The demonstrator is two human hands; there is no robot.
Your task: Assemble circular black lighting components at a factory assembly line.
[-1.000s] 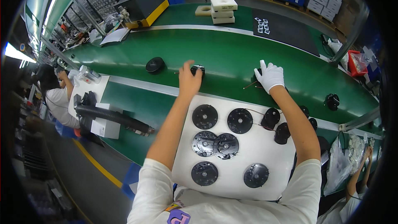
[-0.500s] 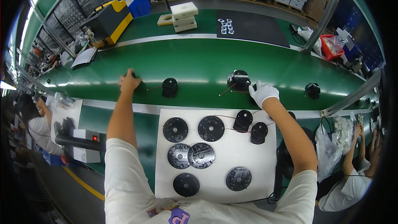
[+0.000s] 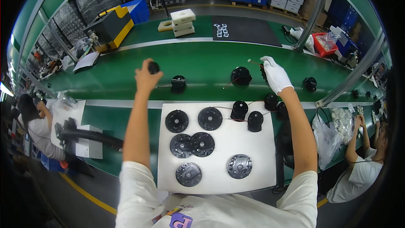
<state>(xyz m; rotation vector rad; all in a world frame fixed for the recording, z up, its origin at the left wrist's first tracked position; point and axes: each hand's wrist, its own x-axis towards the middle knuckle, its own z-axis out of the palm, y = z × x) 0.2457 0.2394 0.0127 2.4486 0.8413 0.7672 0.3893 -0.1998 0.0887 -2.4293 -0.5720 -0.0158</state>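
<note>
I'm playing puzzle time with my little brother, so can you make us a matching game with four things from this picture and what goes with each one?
Things:
1. Left hand
2. Right hand
3. Flat dark discs
4. Big boxy case

What goes with it:
A. Lying on the white board
B. Dark grey and yellow, on the far green shelf
C. Wearing a white glove
D. Bare, with a black round part in its fingers

Right pairs: 1-D, 2-C, 3-A, 4-B
</note>
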